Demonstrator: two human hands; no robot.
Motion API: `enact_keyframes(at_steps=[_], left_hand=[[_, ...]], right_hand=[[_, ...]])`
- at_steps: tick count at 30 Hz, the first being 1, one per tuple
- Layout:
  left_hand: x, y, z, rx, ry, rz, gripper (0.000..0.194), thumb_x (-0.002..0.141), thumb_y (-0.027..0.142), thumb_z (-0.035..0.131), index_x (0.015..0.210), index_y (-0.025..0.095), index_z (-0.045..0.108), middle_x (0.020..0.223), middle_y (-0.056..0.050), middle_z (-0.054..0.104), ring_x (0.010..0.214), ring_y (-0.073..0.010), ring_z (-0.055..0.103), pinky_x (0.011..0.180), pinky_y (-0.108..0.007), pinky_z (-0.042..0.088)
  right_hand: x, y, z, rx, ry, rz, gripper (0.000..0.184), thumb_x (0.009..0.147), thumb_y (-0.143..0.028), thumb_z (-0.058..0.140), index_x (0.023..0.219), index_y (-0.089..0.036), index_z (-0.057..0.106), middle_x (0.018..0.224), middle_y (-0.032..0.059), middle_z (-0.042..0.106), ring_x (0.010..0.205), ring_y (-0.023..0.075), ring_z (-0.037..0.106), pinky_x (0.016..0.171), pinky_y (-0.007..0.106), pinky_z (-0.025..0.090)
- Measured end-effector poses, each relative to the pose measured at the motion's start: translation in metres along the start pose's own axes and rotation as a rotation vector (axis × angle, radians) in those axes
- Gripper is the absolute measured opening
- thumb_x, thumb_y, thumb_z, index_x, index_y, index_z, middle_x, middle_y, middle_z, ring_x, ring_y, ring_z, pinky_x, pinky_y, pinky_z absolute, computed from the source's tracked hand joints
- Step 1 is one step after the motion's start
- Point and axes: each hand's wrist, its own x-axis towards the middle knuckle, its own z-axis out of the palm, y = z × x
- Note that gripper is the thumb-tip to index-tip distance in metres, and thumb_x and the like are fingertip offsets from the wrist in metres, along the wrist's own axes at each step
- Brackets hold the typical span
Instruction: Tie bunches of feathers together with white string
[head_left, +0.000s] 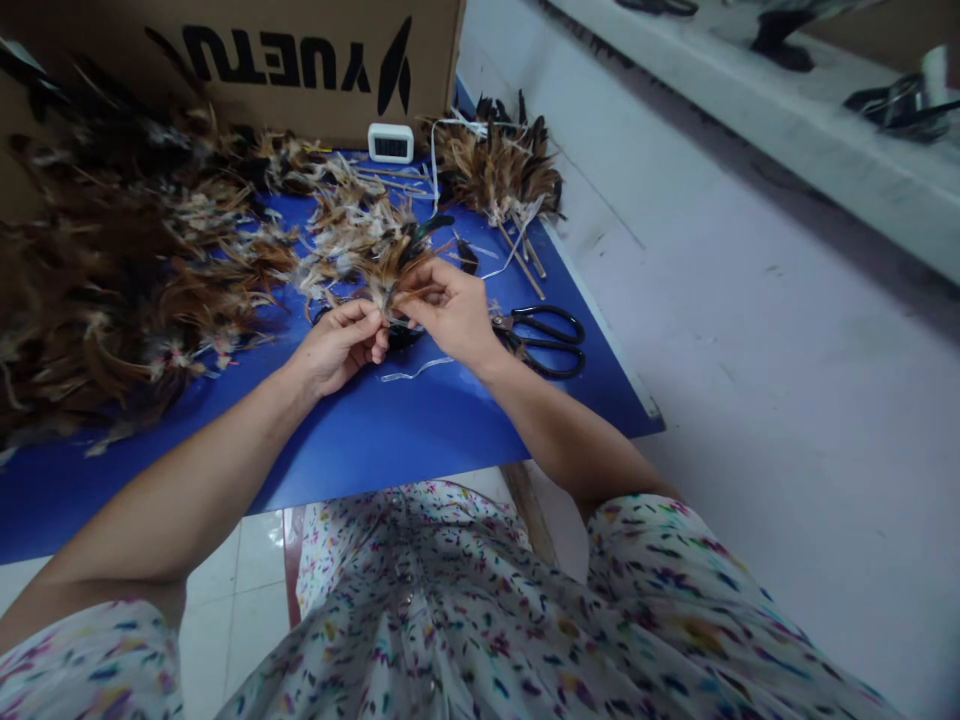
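Between my two hands is a small bunch of brown feathers, its pale quill ends pointing toward me. My left hand pinches the base of the bunch between thumb and forefinger. From the right side, my right hand has its fingers closed on the same feathers near their base. A thin clear strip lies on the blue tabletop just below my hands. Beside my right wrist lie scissors with black handles, their blades partly hidden by that hand.
Loose feather bunches cover the left of the blue table. A tied feather bundle on sticks lies at the back right, near a white digital clock. A cardboard box stands behind; a pale wall borders the right.
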Motion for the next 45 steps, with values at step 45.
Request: enact_keyframes(at_steps=[45], left_hand=[[0.0001,-0.0013,0.0027,0.034,0.034,0.004,0.034,0.066,0.030,0.087,0.065,0.014,0.057,0.054,-0.001,0.062,0.044,-0.0102,0.055,0.045,-0.021,0.047]], right_hand=[[-0.0060,-0.0094,0.0024,-0.116,0.039,-0.035,0.021,0.080,-0.036,0.069,0.090,-0.018,0.064,0.089,0.0022,0.070,0.083,0.0151,0.067,0.078,0.029,0.057]])
